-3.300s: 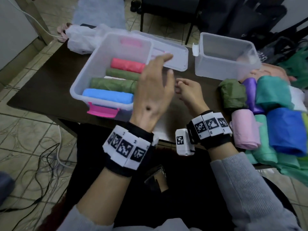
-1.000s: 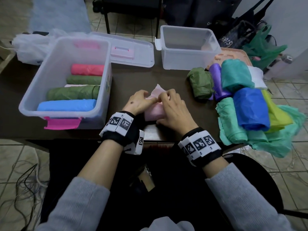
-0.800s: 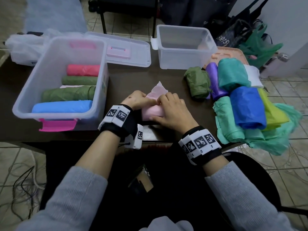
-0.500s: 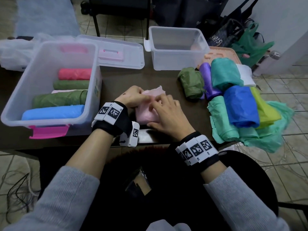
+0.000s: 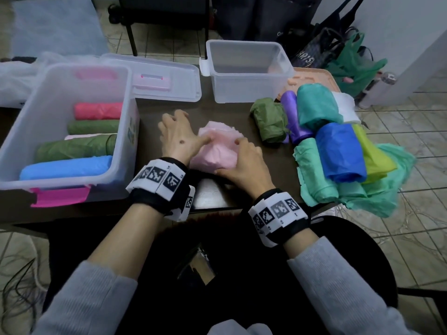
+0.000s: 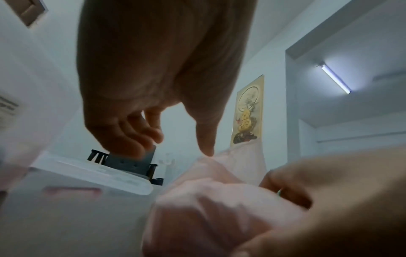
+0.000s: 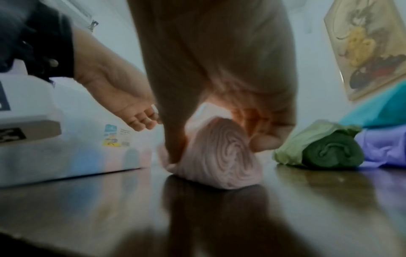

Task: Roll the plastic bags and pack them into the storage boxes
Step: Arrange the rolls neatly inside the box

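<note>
Lifting off the pink bag roll (image 5: 214, 151), the left hand (image 5: 177, 135) now spreads relaxed fingers, its thumb still touching the left end, while the right hand (image 5: 244, 163) stays curled round the right end. A sticker on the big storage box (image 5: 72, 76) is unreadable. The roll lies mid-table between both hands.

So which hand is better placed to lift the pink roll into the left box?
Probably the right hand: its thumb and fingers grip the pink roll. The left hand only touches it with the thumb, though nearer the box.
</note>
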A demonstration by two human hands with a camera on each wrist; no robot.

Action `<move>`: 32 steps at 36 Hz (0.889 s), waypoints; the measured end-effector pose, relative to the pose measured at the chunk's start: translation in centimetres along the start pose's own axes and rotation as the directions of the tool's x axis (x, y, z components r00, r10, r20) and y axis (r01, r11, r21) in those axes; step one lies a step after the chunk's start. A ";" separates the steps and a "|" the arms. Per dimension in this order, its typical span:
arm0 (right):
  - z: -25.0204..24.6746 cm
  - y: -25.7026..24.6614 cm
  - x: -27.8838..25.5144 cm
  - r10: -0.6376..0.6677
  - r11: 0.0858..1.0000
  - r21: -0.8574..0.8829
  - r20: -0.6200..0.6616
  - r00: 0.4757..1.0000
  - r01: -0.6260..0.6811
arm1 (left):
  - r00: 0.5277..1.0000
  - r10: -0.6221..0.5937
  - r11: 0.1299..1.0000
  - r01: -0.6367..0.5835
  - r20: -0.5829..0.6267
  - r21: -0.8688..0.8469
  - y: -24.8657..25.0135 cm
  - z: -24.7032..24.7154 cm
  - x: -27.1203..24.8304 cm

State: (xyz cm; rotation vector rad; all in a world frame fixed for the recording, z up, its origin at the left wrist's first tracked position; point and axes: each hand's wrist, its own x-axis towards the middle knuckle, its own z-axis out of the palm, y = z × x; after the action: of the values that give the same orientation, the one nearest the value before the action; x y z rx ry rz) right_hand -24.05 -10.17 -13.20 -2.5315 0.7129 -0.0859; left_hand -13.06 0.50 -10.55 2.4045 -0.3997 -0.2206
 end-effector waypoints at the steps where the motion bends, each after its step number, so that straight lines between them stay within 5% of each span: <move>1: 0.2 -0.3 -0.2 0.039 0.999 -0.031 -0.036 0.999 -0.040 | 1.000 -0.007 1.000 0.007 -0.019 -0.017 0.2 0.1 -0.3; 3: 0.7 -0.7 -0.2 0.097 0.994 -0.040 -0.070 0.993 -0.100 | 0.999 -0.026 0.997 0.029 0.047 -0.069 0.7 0.4 -0.6; 6: 1.2 -1.2 0.0 0.156 0.954 0.254 0.024 0.987 -0.157 | 0.962 -0.001 1.000 -0.002 0.272 0.013 1.4 0.9 -1.1; 8: 0.9 -1.4 -0.1 0.202 0.885 0.409 0.090 0.975 -0.221 | 0.944 -0.001 0.999 -0.014 0.330 0.041 1.6 1.1 -1.4; 13: -0.6 -0.2 1.1 0.453 0.603 0.736 0.001 0.891 -0.308 | 0.919 0.095 0.982 -0.150 0.382 0.115 1.4 1.8 -1.8; 18: -0.9 0.7 2.2 0.576 0.442 0.840 0.004 0.818 -0.316 | 0.849 0.133 0.939 -0.274 0.511 0.211 1.5 3.5 -3.4; 22: -0.3 1.5 2.9 0.586 0.426 0.834 0.041 0.809 -0.351 | 0.897 0.149 0.936 -0.264 0.416 0.233 1.3 4.6 -3.0; 27: -0.8 1.4 2.4 0.599 0.472 0.822 -0.033 0.800 -0.320 | 0.871 0.296 0.900 -0.391 0.392 0.191 0.5 3.6 -1.6; 30: -0.5 1.6 2.3 0.615 0.450 0.844 -0.055 0.786 -0.294 | 0.852 0.300 0.942 -0.336 0.429 0.008 0.0 2.5 -0.7; 32: -0.4 1.5 2.1 0.577 0.520 0.805 -0.082 0.813 -0.287 | 0.874 0.293 0.954 -0.241 0.388 -0.178 -0.3 1.8 -0.2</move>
State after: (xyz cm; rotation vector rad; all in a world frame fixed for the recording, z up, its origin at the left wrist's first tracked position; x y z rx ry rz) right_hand -23.00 -12.50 -13.68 -1.4507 1.1492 -0.5487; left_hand -13.64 -0.29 -12.13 2.1401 -0.8803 -0.6127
